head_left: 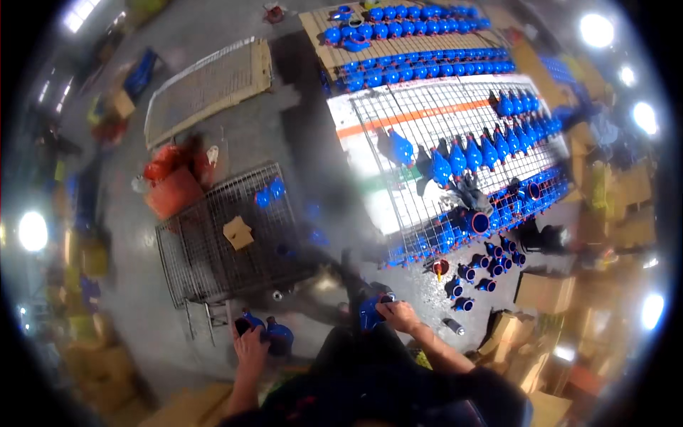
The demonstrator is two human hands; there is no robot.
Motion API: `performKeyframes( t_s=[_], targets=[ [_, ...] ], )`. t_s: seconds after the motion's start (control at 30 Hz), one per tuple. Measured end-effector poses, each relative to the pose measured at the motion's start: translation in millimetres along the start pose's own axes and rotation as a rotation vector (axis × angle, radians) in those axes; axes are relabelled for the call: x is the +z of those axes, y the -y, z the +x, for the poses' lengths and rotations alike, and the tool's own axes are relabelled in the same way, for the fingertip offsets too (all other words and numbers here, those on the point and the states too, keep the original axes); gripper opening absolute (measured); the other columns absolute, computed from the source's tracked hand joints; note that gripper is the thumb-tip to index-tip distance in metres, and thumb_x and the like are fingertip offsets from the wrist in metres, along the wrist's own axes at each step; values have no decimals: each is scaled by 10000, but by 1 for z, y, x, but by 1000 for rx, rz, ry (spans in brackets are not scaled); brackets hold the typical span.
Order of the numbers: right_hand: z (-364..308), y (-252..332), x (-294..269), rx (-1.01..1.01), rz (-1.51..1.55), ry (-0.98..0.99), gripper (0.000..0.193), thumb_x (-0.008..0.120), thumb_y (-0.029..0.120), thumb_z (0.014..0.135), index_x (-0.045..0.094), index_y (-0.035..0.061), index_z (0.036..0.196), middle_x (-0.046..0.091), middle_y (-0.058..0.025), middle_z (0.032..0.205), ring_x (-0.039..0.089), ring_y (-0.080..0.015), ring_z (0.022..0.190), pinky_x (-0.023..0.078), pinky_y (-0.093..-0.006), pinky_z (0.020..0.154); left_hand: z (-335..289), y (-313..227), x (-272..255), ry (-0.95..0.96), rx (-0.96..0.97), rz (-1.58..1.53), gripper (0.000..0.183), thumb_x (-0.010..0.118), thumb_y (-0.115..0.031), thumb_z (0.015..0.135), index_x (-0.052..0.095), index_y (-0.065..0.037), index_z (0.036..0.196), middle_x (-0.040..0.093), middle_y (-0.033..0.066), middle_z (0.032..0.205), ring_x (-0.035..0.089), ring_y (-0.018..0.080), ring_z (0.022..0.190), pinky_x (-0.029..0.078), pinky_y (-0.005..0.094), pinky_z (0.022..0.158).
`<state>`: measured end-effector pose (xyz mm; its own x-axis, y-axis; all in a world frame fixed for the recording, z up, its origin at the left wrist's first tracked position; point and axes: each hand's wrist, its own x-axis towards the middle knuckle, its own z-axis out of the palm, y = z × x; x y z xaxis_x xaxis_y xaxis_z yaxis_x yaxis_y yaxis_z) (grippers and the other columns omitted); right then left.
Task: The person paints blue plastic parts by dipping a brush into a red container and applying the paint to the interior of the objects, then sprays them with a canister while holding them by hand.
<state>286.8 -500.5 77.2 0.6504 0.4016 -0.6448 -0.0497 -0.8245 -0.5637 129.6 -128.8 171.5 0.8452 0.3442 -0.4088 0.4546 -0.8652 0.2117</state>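
Note:
Low at the centre, my right hand (pixel 400 316) is closed on a glossy blue casting (pixel 368 313), held in front of my legs. My fingers cover part of its top. To the left, my left hand (pixel 250 347) is closed around a second blue casting (pixel 244 324) with a dark round opening. Right beside it sits another rounded blue casting (pixel 280 337); whether my left hand touches it I cannot tell. On the floor to the right stand several blue castings with red-rimmed openings (pixel 486 285).
A mesh rack (pixel 398 192) at the right carries rows of blue castings. A lower mesh rack (pixel 206 260) at the left holds a cardboard scrap (pixel 238 233) and two blue castings (pixel 269 193). Nearby are a red bin (pixel 173 193), a spray can (pixel 453 327) and cardboard boxes (pixel 544 292).

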Motion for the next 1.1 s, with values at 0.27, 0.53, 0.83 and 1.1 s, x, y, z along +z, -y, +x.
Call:
performKeyframes(
  t_s=[0.27, 0.53, 0.83, 1.1],
  targets=[
    [108, 65, -95, -7, 52, -102, 514, 456, 510, 955, 720, 77, 870, 683, -211, 884, 649, -394, 884, 500, -468, 799, 152, -18, -93, -45, 88, 88, 387, 768, -157, 649, 679, -30, 1003, 674, 192, 832, 642, 361, 871, 195, 494, 1175],
    [167, 113, -216, -27, 237, -396, 530, 467, 475, 975, 674, 7, 838, 633, -245, 764, 626, -434, 796, 490, -474, 727, 365, -86, -214, -295, 349, 174, 305, 765, -167, 647, 679, -83, 928, 669, 177, 819, 634, 353, 867, 218, 459, 1174],
    [297, 142, -319, 176, 342, -569, 521, 464, 451, 978, 674, 37, 740, 634, -209, 683, 638, -397, 699, 489, -471, 674, 672, -214, -340, -101, 641, 241, 197, 721, -193, 728, 675, -81, 883, 674, 149, 797, 624, 353, 848, 312, 461, 1114],
    [506, 122, -383, 249, 392, -807, 475, 495, 421, 970, 691, 21, 804, 635, -235, 704, 645, -417, 712, 494, -452, 657, 1037, -316, -336, -148, 936, 343, 249, 750, -175, 748, 674, -71, 961, 683, 166, 777, 657, 331, 839, 238, 462, 1159]
  ],
)
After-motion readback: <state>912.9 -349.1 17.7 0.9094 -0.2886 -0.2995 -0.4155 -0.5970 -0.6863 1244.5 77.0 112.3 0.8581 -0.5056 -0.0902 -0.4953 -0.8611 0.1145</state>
